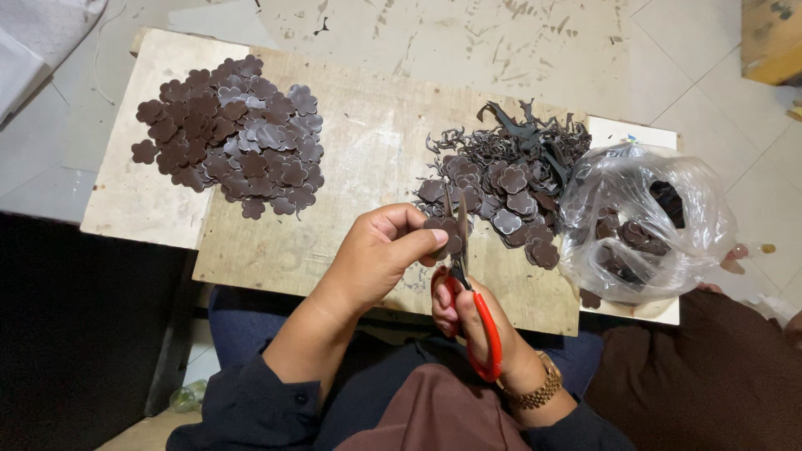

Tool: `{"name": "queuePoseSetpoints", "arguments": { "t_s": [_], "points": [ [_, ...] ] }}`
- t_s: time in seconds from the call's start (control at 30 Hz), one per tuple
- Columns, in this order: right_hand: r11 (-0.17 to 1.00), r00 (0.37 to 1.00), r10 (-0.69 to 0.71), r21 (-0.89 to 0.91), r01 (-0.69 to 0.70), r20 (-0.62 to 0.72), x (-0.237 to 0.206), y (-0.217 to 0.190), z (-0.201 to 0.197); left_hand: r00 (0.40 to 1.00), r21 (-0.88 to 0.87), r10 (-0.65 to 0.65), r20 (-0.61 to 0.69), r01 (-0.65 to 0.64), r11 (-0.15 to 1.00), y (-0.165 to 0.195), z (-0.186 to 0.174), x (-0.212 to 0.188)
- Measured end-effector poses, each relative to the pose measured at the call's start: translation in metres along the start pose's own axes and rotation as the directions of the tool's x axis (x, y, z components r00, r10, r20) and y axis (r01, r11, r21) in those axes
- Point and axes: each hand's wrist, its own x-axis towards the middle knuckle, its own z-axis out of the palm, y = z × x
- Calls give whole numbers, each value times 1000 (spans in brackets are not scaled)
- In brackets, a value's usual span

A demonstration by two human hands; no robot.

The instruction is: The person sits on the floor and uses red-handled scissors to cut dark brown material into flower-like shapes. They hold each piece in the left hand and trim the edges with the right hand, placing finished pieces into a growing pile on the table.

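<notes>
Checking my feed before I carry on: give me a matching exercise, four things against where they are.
Things:
1. scissors
2. neat pile of flower shapes
3. plastic bag
4. wristwatch

Places:
A. far left of the board
B. right end of the board
C. in the right hand
D. on the right wrist

Pairs: 1-C, 2-A, 3-B, 4-D

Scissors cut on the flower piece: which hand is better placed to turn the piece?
Left. The left hand already pinches the flower piece at the blades, while the right hand is threaded through the red scissors.
</notes>
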Motion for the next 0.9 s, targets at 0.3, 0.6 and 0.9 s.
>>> {"name": "queuePoseSetpoints", "arguments": {
  "t_s": [0.3,0.6,0.9],
  "points": [
    [988,1000,0,-154,1,5,-2,-9,-1,999,-52,32,-18,-33,998,-3,-5,1],
    [977,999,-32,-210,28,-16,-1,-7,-1,999,-18,28,-19,-28,999,-1,-8,1],
    [973,999,-4,-229,-5,-40,0,-1,-4,996,-9,87,-18,-87,996,3,-9,4]
  ]
}}
